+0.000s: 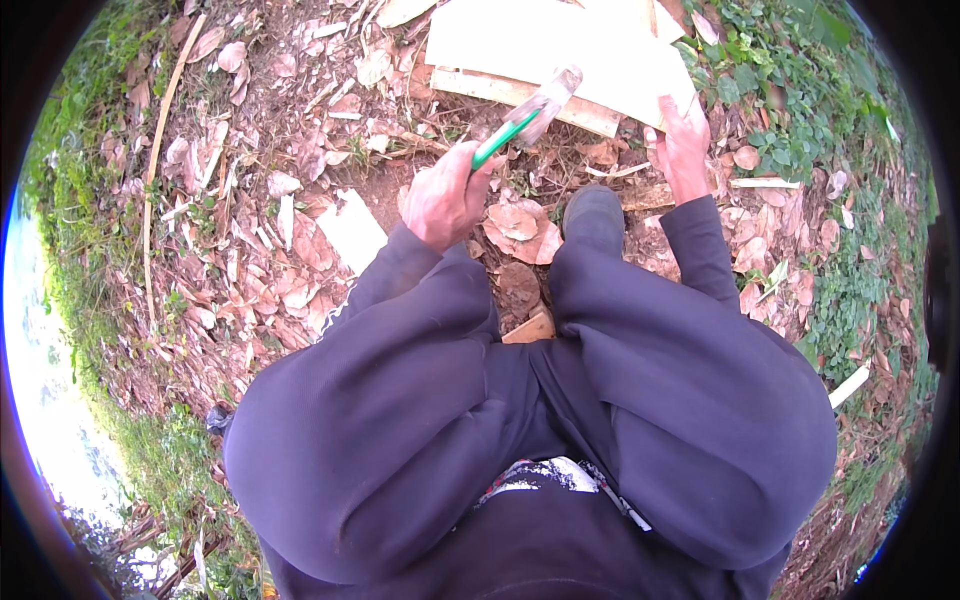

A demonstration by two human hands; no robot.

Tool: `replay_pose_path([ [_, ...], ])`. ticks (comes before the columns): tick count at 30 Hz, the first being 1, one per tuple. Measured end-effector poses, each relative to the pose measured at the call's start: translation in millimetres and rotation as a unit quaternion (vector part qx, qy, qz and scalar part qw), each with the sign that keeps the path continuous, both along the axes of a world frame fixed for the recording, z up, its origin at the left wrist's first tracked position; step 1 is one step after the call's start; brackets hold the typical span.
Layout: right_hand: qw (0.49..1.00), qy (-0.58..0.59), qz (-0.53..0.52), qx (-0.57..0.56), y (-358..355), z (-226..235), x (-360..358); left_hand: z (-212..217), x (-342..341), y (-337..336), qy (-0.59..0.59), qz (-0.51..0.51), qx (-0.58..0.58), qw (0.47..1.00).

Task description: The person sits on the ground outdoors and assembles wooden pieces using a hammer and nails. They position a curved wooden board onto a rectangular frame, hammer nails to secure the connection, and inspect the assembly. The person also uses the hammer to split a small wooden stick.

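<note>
beyond the white clothing print (556, 474), a green-handled tool (521, 124)

Green tool handle (505, 138) at upper centre, white panel (520, 45) at top, purplish-black trousers (380, 390) below, pinkish-brown leaves (312, 246) at left

Green-handled tool (512, 132): greyish head, smeared-looking; gripped in left hand (447, 196) near 12 o'clock, slanted, head toward 1–2 o'clock. Pale panel (520, 40): flat, glare-washed, lying at 12–1 o'clock; right hand (684, 140) at its 4-o'clock edge, contact unclear. Wooden strip (486, 89): pale, straight, showing along panel's 6-o'clock edge.
</note>
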State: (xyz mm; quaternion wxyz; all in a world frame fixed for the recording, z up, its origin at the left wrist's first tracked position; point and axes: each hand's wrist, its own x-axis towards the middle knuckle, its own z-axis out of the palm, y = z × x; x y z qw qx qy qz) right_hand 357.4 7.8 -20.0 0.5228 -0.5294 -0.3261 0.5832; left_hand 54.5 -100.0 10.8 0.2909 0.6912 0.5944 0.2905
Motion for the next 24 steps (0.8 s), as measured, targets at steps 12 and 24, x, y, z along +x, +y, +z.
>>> replay_pose_path([
  [12,1.0,-0.008,0.008,0.014,0.4,-1.1,1.5,-3.3,7.4,-0.3,0.023,-0.013,-0.004,1.0],
  [24,1.0,0.004,0.02,0.019,6.3,-7.3,0.8,-1.2,-0.5,9.6,0.055,-0.055,0.002,0.997],
])
